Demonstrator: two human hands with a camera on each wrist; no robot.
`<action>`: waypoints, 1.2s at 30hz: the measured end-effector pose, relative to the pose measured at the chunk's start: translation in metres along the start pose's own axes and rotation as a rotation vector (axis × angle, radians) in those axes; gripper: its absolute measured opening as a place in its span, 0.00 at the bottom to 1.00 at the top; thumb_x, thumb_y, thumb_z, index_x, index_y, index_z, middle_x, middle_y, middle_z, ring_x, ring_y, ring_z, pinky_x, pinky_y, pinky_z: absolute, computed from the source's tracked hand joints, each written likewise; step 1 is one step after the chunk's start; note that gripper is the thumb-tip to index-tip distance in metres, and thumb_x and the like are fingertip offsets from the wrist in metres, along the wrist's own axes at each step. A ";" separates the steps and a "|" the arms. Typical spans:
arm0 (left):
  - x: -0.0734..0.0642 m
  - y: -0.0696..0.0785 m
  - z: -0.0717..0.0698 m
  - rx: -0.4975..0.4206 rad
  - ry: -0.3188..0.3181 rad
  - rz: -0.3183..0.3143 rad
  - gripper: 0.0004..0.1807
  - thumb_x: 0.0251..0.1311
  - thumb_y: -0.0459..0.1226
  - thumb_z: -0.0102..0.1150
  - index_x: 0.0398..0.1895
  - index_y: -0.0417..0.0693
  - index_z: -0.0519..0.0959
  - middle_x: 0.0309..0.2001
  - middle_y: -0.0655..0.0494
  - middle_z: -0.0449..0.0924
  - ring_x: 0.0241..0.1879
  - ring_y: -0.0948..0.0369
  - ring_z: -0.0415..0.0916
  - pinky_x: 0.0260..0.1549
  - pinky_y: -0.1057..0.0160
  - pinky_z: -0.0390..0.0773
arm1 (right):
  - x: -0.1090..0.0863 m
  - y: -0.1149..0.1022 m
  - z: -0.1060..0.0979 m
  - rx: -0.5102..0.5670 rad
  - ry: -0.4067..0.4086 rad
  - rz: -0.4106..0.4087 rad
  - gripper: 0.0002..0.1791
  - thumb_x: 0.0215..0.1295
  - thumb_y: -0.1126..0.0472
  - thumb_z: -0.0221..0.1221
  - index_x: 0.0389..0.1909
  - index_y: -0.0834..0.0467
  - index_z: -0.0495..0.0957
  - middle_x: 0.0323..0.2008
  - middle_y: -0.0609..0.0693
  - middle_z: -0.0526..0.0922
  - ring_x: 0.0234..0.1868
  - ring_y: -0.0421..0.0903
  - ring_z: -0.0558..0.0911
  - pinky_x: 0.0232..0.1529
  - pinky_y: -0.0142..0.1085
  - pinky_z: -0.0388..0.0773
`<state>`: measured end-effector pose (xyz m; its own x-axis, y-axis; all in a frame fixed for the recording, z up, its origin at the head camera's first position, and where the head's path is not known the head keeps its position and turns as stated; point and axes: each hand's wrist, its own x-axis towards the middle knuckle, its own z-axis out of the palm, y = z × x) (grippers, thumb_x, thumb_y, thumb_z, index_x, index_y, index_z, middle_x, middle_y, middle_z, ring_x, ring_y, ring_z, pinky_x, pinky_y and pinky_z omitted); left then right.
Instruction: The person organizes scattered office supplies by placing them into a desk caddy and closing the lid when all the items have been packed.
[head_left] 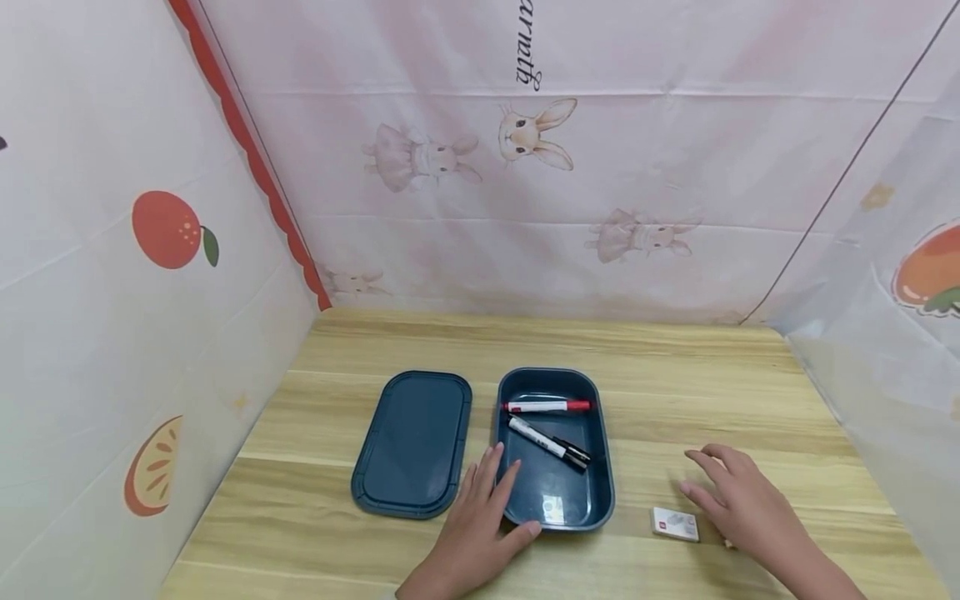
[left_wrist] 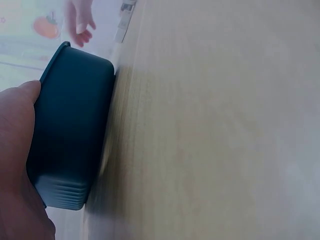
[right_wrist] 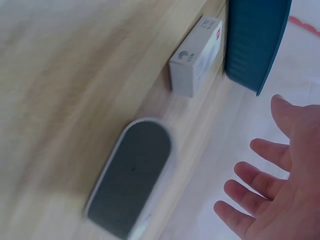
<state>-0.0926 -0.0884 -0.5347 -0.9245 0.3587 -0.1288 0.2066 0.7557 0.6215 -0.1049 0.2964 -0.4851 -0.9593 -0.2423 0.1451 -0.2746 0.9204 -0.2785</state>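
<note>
Dark blue box: stands open on the worktop [head_left: 300, 517], upright, near the centre; the box [head_left: 536, 492] has rounded corners and holds the pens.
Red marker: the red-capped marker [head_left: 547, 407] lies across the far part of the box floor, cap towards the right wall.
Black-capped marker: the white-barrelled marker [head_left: 536, 435] lies slantwise, nearer than the red one, its cap pointing right and towards the person; a further black piece [head_left: 570, 447] lies against it, partly covered, so its full form cannot be told.
Left hand: released; the left hand [head_left: 468, 537] rests at the left rim and near corner of the box, fingers extended, thumb out along the near edge.
Right hand: released and holding nothing; the right hand [head_left: 750, 504] is raised just right of the small carton, fingers loosely bent and apart.
White carton: the small printed carton [head_left: 675, 524] lies flat on the worktop, right of the box and apart from it.
Grey-faced item: the round-ended item [right_wrist: 132, 175] with a pale rim lies near the carton, mostly hidden by the right hand in the head view; blurred, kind not determined.
Blue lid: the lid [head_left: 412, 443] lies flat, left of the box, apart from it.
Backdrop: pale cloth [head_left: 450, 67] printed with rabbits, behind the worktop.
</note>
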 end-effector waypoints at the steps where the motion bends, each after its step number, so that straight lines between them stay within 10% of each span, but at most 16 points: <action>1: 0.000 0.000 0.000 0.000 0.002 0.002 0.46 0.64 0.71 0.46 0.81 0.68 0.51 0.81 0.70 0.23 0.82 0.56 0.28 0.76 0.37 0.40 | -0.002 0.002 0.000 0.004 -0.004 0.008 0.29 0.69 0.46 0.63 0.63 0.60 0.76 0.59 0.62 0.76 0.61 0.62 0.73 0.49 0.62 0.77; 15: 0.000 0.001 -0.001 -0.009 0.000 0.004 0.46 0.64 0.71 0.46 0.81 0.66 0.51 0.81 0.69 0.23 0.82 0.56 0.28 0.76 0.37 0.40 | -0.024 0.015 0.017 0.059 -0.042 0.065 0.32 0.69 0.41 0.61 0.63 0.61 0.76 0.58 0.63 0.77 0.60 0.64 0.74 0.53 0.64 0.73; 36: 0.000 -0.001 0.002 -0.029 0.009 0.006 0.46 0.64 0.71 0.46 0.81 0.68 0.50 0.81 0.71 0.22 0.82 0.56 0.28 0.75 0.36 0.43 | -0.033 0.008 0.040 -0.001 0.021 -0.103 0.20 0.52 0.46 0.75 0.44 0.50 0.86 0.42 0.39 0.82 0.48 0.48 0.80 0.64 0.59 0.62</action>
<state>-0.0925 -0.0882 -0.5372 -0.9262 0.3583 -0.1178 0.2032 0.7372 0.6444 -0.0780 0.2993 -0.5304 -0.9244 -0.3293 0.1925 -0.3716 0.8912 -0.2601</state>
